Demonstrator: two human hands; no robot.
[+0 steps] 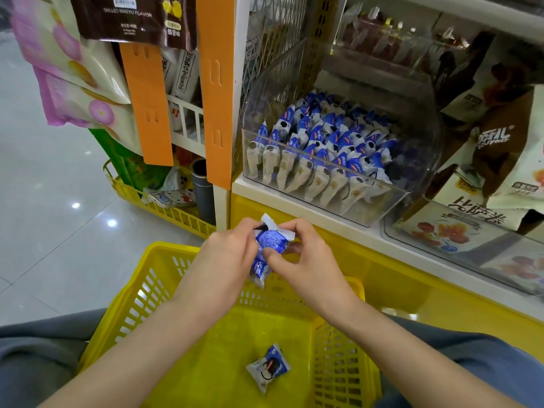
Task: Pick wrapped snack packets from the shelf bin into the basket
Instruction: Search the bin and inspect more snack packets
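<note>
A clear plastic shelf bin (382, 198) at the upper right holds several blue-and-white wrapped snack packets (323, 142). Below it, on my lap, sits a yellow basket (132, 304) with one packet (268, 367) lying on its floor. Above the basket's far rim, my left hand (226, 254) and my right hand (306, 254) both pinch blue-and-white packets (269, 245) between them. One packet shows at the fingers and another hangs below the left hand.
Orange hanging strips (215, 83) and bagged snacks (67, 69) hang at the upper left. Another yellow basket (164, 207) of goods stands on the tiled floor. A second clear bin (477, 254) with boxed snacks sits right of the packet bin. The yellow shelf base (397, 278) runs behind the basket.
</note>
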